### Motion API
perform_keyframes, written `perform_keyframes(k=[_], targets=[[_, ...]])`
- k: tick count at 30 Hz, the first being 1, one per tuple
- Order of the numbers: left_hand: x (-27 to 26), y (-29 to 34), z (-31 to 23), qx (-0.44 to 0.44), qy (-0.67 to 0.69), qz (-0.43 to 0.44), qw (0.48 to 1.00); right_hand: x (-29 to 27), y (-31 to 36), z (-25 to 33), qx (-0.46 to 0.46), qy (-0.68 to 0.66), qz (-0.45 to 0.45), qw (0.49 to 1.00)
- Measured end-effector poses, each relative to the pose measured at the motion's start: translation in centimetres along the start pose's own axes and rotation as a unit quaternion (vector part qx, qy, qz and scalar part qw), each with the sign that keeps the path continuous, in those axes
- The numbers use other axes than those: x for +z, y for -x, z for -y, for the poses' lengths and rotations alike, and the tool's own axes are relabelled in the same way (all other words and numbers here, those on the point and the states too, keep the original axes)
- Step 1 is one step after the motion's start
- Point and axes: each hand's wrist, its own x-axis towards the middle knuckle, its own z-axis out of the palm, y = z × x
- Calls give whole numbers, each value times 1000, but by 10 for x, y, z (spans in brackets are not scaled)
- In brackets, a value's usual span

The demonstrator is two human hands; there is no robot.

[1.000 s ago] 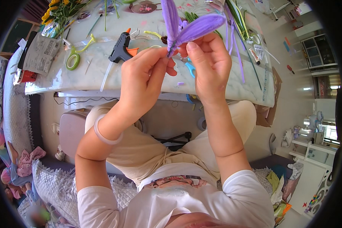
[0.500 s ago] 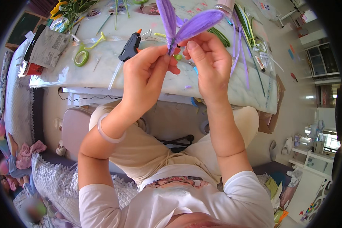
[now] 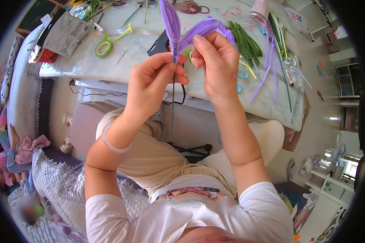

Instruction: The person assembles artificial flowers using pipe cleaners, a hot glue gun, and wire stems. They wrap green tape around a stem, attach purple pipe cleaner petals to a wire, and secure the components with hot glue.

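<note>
A purple fuzzy flower [image 3: 170,22], its long petals apparently made of pipe cleaners, is held up over the table's near edge. My left hand [image 3: 150,79] pinches its base between thumb and fingers. From that base a thin dark wire stem [image 3: 173,101] hangs down over the table edge. Closed on the right-hand petal [image 3: 202,27] is my right hand [image 3: 219,65], thumb against forefinger. More purple petals show behind that hand, partly covered by it. A black glue gun [image 3: 159,43] lies beyond my left hand, half hidden.
On the marble-patterned table [image 3: 73,67] lie green tape [image 3: 104,48], a bent yellow-green pipe cleaner [image 3: 121,33] and a bundle of green stems [image 3: 246,42]. Blue scissor-like loops [image 3: 242,73] sit right of my right hand, near purple strips [image 3: 262,83]. A grey package [image 3: 65,36] stands at left.
Both hands and the flower have shifted slightly left. My right hand has moved from near the flower's base onto the right petal. The wire stem now shows below my left hand.
</note>
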Motion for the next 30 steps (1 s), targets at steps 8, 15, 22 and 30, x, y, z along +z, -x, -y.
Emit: perform_keyframes(k=[8,15,22,30], targets=[[-26,-5,-11,25,2,-48,999,7,-15,-12,12,46,12,999],[-65,-27,-20,60,-55,-148,986,9,-19,-60,-145,707,103,685],[-76,-30,-21,48,-54,-146,987,11,-26,-63,-69,700,100,703],[-64,-28,-25,26,3,-115,993,-35,7,-32,-244,503,-110,822]])
